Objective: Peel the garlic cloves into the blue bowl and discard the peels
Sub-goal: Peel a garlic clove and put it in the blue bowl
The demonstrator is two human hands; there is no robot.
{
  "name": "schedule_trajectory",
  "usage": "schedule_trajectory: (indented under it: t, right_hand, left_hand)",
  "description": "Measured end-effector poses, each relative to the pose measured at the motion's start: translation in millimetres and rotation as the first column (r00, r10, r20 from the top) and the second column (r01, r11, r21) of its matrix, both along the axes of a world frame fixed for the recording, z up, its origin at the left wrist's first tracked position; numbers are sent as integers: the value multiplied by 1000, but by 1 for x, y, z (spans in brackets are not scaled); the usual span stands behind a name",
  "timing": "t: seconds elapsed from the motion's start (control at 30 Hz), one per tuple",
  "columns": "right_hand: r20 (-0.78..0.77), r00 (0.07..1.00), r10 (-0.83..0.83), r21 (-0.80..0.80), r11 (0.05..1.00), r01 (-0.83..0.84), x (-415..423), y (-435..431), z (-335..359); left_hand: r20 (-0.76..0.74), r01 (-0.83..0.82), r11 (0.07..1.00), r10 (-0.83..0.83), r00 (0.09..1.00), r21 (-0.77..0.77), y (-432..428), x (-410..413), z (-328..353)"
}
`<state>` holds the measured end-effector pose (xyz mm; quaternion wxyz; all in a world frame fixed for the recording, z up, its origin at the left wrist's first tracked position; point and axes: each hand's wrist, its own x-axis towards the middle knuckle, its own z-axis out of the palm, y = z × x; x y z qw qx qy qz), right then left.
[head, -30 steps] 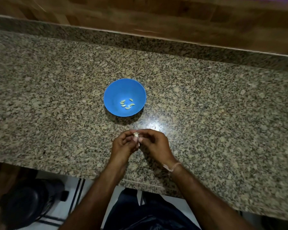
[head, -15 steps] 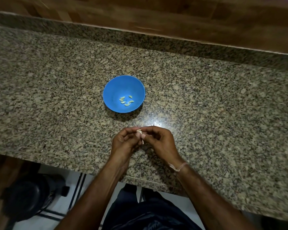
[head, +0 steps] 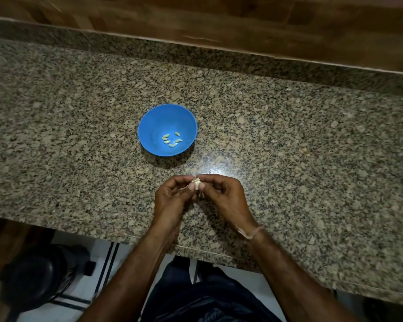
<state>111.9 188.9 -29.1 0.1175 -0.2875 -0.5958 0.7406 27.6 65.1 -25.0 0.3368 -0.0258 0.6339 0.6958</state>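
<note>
Blue bowl (head: pixel 167 133) on bench (head: pixel 289 140), a few peeled cloves (head: pixel 171 141) inside. Left hand (head: pixel 172 198) and right hand (head: pixel 221 196) both pinch one garlic clove (head: pixel 196 181) just short of it. Suggest: nail under the loose skin, strip lengthwise, light pressure.

1. From the bowl's 9 o'clock and 3 o'clock sides, the granite counter (head: pixel 289 147) lies open right out to both edges of view.
2. The blue bowl (head: pixel 154 126) is the one thing standing on it, with loose cloves (head: pixel 172 139) in its bottom.
3. At the bowl's 6 o'clock, past a strip of open stone, the left hand (head: pixel 170 201) and right hand (head: pixel 223 198) meet and pinch a garlic clove (head: pixel 196 181), closing that lane.
4. At 12 o'clock a raised granite ledge (head: pixel 196 54) and a wooden wall (head: pixel 219 22) bar the way.
</note>
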Motion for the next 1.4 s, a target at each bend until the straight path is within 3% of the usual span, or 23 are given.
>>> schedule_trajectory:
  t: [0.37,0.7,0.9,1.1,1.23,1.4]
  right_hand:
    - [-7,999,-47,27,999,47,5,4,0]
    - [-36,999,-31,82,996,33,8,6,2]
    - [-25,1000,-14,138,990,18,9,4,1]
    - [20,1000,16,275,961,-21,10,4,0]
    - [87,994,63,502,859,-99,10,5,2]
    - [79,995,69,612,784,-103,8,0,6]
  left_hand:
    - [75,27,999,-29,997,34,4,2,0]
    - [64,78,995,-82,995,62,8,2,6]
    - [-13,47,999,-47,999,-7,7,1,7]
    - [-47,31,999,-33,998,-37,6,2,10]
    - [-96,22,997,-29,995,-76,7,3,14]
    - [-133,21,996,-33,991,-92,9,7,18]
